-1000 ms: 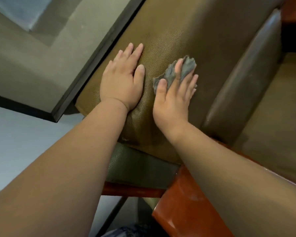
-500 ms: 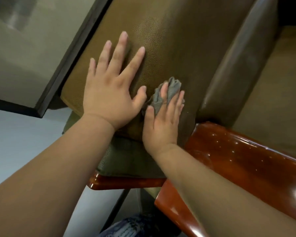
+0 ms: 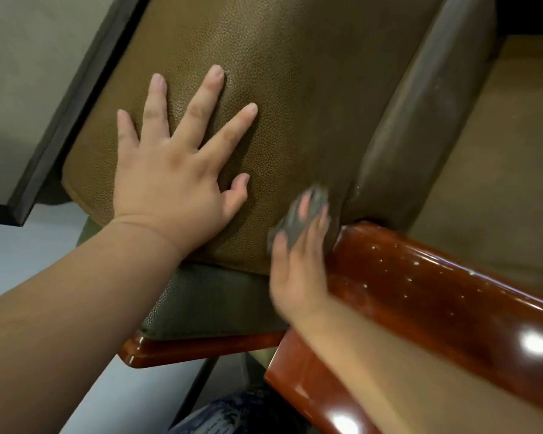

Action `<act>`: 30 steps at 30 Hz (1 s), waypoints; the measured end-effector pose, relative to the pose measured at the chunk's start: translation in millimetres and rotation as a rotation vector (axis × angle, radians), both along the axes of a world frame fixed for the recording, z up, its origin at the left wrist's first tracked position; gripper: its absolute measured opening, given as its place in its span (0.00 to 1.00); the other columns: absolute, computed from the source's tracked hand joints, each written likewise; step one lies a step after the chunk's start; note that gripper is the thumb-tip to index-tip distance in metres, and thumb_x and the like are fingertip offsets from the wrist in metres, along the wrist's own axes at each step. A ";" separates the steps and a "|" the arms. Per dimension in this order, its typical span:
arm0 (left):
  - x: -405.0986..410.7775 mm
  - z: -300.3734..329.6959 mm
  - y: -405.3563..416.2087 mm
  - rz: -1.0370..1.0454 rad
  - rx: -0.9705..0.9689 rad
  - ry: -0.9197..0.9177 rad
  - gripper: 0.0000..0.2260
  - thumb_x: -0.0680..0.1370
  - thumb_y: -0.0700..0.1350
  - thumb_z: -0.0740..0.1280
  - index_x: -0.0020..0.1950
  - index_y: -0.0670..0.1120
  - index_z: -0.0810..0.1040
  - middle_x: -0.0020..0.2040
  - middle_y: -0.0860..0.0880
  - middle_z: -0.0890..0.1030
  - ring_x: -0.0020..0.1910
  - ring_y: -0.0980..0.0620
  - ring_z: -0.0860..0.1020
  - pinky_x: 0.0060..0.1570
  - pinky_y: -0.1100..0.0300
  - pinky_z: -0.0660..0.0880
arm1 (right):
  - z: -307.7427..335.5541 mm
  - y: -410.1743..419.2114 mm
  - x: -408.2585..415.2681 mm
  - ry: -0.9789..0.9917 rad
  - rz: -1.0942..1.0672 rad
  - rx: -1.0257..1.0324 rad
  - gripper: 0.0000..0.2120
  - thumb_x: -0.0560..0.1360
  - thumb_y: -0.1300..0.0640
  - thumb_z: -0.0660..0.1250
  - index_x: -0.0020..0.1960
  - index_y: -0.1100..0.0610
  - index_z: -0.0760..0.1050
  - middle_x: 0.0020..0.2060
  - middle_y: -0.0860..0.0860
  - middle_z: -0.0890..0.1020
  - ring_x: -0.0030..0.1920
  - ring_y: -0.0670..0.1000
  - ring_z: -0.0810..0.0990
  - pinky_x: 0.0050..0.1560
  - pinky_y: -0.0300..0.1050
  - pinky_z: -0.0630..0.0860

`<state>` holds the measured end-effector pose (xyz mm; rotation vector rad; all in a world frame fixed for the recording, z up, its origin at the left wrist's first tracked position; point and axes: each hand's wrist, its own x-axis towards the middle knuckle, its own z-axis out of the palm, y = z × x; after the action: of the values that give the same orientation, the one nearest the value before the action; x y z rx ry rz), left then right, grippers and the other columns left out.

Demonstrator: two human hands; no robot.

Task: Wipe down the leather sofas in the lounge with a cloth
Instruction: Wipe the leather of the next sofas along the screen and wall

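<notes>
Right hand (image 3: 297, 264): fingers extended, pressing grey cloth (image 3: 308, 214) flat against sofa leather (image 3: 295, 89); blurred. Left hand (image 3: 173, 170): splayed, straight-fingered, braced on leather, holding nothing. Since half a second ago: cloth drawn down and right, now at cushion's lower corner, just beside wooden armrest (image 3: 436, 292). Judged: stroke ending; this panel nearly covered. Cloth under fingertips, not gripped.

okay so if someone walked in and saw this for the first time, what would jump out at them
Probably the left hand, spread flat on the olive-brown leather cushion at centre. Next, the blurred right hand pressing a small grey cloth against the leather beside the glossy red-brown wooden armrest at lower right.
</notes>
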<state>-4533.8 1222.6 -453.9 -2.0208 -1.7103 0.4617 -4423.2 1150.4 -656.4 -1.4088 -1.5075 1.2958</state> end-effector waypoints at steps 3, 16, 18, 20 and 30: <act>3.1 -5.7 -1.5 0.048 0.046 -0.012 0.36 0.78 0.70 0.57 0.85 0.62 0.55 0.87 0.50 0.50 0.82 0.28 0.54 0.70 0.19 0.59 | -13.6 -59.5 2.6 -0.075 0.177 -0.030 0.35 0.82 0.30 0.36 0.81 0.42 0.25 0.80 0.43 0.25 0.80 0.47 0.26 0.82 0.64 0.45; 19.3 -16.9 -3.6 0.165 0.114 -0.051 0.41 0.77 0.69 0.64 0.86 0.61 0.50 0.87 0.47 0.48 0.81 0.27 0.55 0.72 0.22 0.58 | -47.8 -36.2 29.5 -0.338 0.279 0.037 0.35 0.82 0.35 0.30 0.81 0.52 0.24 0.83 0.60 0.34 0.83 0.57 0.31 0.83 0.63 0.46; 16.9 -18.9 -4.3 0.155 0.123 -0.038 0.40 0.78 0.69 0.62 0.86 0.61 0.50 0.87 0.46 0.48 0.81 0.26 0.55 0.72 0.22 0.58 | -68.0 -18.3 47.0 -0.478 0.305 0.143 0.35 0.84 0.38 0.33 0.82 0.57 0.28 0.82 0.66 0.38 0.83 0.65 0.36 0.82 0.66 0.50; 13.4 -22.6 -3.2 0.138 0.131 -0.025 0.39 0.78 0.69 0.59 0.86 0.62 0.50 0.87 0.45 0.50 0.81 0.25 0.56 0.70 0.21 0.59 | -75.4 37.1 55.2 -0.472 0.080 0.134 0.35 0.85 0.41 0.42 0.84 0.60 0.39 0.82 0.68 0.44 0.83 0.67 0.41 0.82 0.67 0.48; 18.9 -21.1 -3.1 0.164 0.142 -0.035 0.39 0.77 0.69 0.60 0.86 0.62 0.51 0.87 0.46 0.49 0.81 0.26 0.55 0.73 0.22 0.57 | -85.6 -34.4 103.6 -0.950 0.563 0.197 0.35 0.83 0.40 0.36 0.85 0.57 0.43 0.79 0.63 0.27 0.80 0.64 0.26 0.80 0.60 0.29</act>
<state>-4514.9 1219.4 -475.0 -1.8080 -1.8831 0.3484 -4319.6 1116.1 -742.0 -1.6158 -2.7250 0.7028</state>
